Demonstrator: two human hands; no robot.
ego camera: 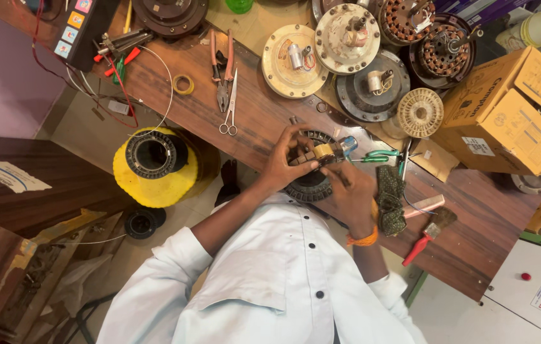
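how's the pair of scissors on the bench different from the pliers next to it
The scissors are all bare silver metal with small ring handles; the pliers have long reddish-pink sleeved grips and dark jaws. The scissors are slim with thin blades pointing away from the person, rings nearest them; the pliers are stockier and lie the other way, jaws toward the person. Both lie flat and untouched on the wooden bench, side by side, well clear of both hands.

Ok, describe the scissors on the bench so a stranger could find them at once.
Start at the long wooden bench. Left of the round motor covers lie red-handled pliers, and the scissors lie beside them. They alone are all bare metal, blades pointing away from the person.
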